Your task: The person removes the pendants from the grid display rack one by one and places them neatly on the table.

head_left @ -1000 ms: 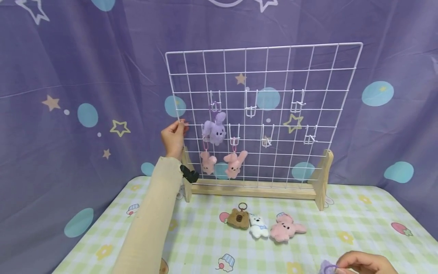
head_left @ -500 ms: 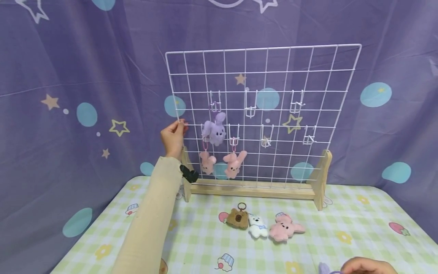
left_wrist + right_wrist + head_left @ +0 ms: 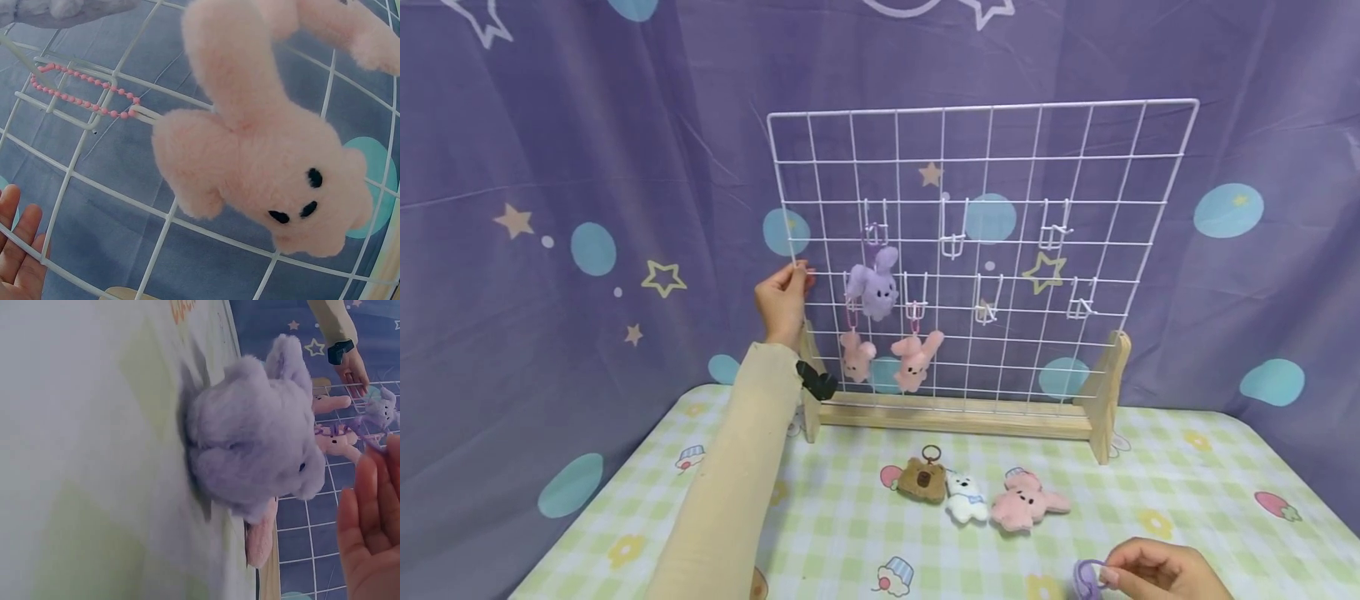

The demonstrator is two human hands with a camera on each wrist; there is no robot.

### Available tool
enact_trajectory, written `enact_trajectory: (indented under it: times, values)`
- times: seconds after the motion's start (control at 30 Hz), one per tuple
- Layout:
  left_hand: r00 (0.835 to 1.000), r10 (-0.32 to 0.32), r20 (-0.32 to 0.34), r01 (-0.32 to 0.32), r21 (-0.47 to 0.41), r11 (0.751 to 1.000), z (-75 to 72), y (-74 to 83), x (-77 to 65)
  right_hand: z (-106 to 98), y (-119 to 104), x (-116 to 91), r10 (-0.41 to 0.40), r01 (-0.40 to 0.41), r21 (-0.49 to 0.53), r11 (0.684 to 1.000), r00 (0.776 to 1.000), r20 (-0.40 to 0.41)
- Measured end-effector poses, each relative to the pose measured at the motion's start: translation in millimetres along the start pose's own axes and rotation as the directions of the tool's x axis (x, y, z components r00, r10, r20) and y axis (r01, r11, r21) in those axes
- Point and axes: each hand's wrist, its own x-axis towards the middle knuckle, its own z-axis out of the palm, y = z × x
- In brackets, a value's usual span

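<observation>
The right hand pinches the purple loop of a purple plush toy, which sits low by the tablecloth, touching or just above, I can't tell. With only fingertips on so thin a loop, it could slip and drop the toy. The left hand grips the side wire of the rack; a hard tug might tip it or set the hanging purple bunny swinging. A pink toy, white bear and brown bear lie between right hand and rack, easily knocked.
</observation>
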Motion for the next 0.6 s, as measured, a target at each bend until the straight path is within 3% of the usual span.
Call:
enact_trajectory:
  times: [0.07, 0.23, 0.6]
  values:
    - [1.000, 0.003, 0.000, -0.003, 0.016, 1.000, 0.6, 4.3, -3.9, -1, -2, 4, 0.014, -0.014, -0.008, 1.000, 1.000, 0.011]
    - [1.000, 0.008, -0.010, -0.008, 0.045, 0.999, 1.1, 9.0, -8.1, -7, -1, 13, -0.085, 0.086, -0.015, 0.996, 0.995, 0.061]
    - [1.000, 0.002, -0.009, -0.002, 0.011, 1.000, -0.1, 6.0, -6.6, -10, 4, 35, -0.071, 0.080, -0.056, 0.995, 0.986, 0.148]
